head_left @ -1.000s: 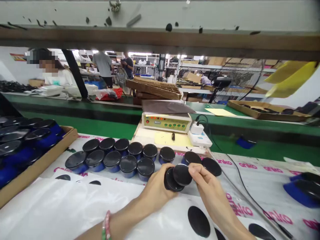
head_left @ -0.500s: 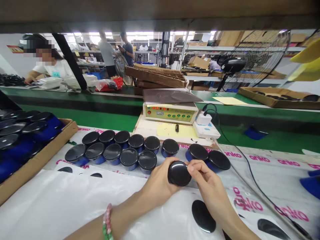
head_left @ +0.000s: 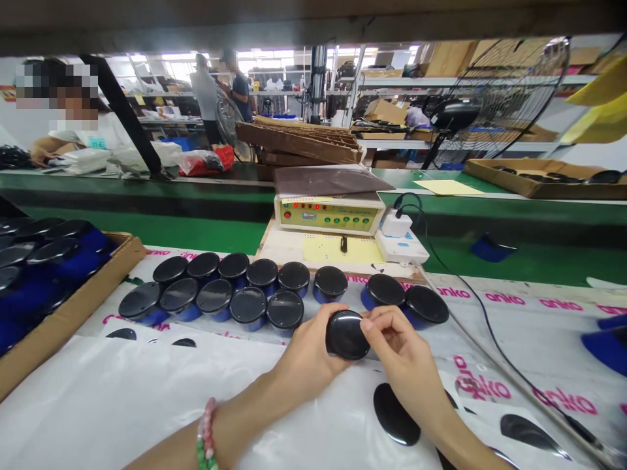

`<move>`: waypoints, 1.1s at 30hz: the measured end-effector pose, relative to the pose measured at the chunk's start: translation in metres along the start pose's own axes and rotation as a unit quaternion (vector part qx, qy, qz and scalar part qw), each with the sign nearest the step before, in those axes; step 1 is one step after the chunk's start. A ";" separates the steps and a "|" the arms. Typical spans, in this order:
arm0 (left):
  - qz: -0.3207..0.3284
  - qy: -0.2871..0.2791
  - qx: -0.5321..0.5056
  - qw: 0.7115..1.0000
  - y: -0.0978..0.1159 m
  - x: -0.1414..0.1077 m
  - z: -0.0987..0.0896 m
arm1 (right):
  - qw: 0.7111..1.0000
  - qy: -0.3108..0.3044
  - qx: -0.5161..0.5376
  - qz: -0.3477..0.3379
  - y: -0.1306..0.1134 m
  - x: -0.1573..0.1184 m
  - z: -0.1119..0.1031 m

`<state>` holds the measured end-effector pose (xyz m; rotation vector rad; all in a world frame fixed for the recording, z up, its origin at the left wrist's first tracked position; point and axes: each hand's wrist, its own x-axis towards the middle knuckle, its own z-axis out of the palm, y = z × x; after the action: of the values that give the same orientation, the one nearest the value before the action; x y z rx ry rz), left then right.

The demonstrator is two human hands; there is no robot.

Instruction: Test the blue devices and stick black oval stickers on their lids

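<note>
My left hand [head_left: 313, 349] is wrapped round a round piece with a glossy black disc [head_left: 347, 334] on its face, tilted toward me; the hand hides most of its side. At the right edge of that disc, my right hand [head_left: 399, 336] has its thumb and curled fingers pinched on the rim. Just beyond my hands stand black-topped blue round pieces, one of them alone [head_left: 330, 282] and two to its right [head_left: 426, 305]. Beneath my right hand, a loose-looking black oval disc [head_left: 396, 414] lies on a white sheet [head_left: 147, 398].
Two rows of similar pieces [head_left: 249, 307] stand left of centre. A cardboard box [head_left: 122, 258] of them is at far left. Behind are a control box [head_left: 328, 214], a white plug adapter [head_left: 396, 224] and a cable [head_left: 470, 294]. Another person [head_left: 110, 130] sits beyond the green bench.
The view has shifted slightly, so the background sits higher and to the left. My right thumb has moved a little further over the disc's right edge; my left hand keeps its grip.
</note>
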<state>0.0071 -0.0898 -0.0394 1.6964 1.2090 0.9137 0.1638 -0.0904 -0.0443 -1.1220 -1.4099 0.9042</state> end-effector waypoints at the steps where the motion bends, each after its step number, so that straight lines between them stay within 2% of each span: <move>1: 0.000 0.001 0.003 1.000 0.000 0.000 0.000 | 1.000 0.000 -0.005 -0.006 0.000 0.000 0.000; 11: 0.009 -0.009 0.018 1.000 0.000 -0.002 -0.001 | 0.995 0.007 -0.085 -0.047 -0.004 -0.002 0.001; 18: 0.012 -0.054 0.010 0.998 0.007 -0.005 -0.006 | 0.975 0.019 -0.195 -0.104 -0.009 -0.005 0.002; 22: 0.021 -0.036 -0.007 0.999 0.006 -0.005 -0.005 | 0.963 -0.026 -0.263 -0.045 -0.016 0.002 -0.008; 25: 0.039 -0.026 -0.001 0.999 0.006 -0.005 -0.003 | 0.938 -0.071 -0.339 0.037 -0.021 0.009 -0.016; 27: 0.044 -0.014 0.012 0.999 0.007 -0.005 -0.003 | 0.922 -0.083 -0.373 0.059 -0.023 0.011 -0.019; 30: 0.037 0.013 0.053 0.998 0.010 -0.002 -0.002 | 0.909 -0.078 -0.407 0.045 -0.022 0.012 -0.021; 33: 0.057 0.036 0.104 0.992 0.011 0.002 -0.002 | 0.901 -0.064 -0.429 -0.010 -0.021 0.015 -0.030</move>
<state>0.0099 -0.0892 -0.0284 1.9286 1.3046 0.9513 0.1900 -0.0831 -0.0155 -1.7008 -2.0057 0.3071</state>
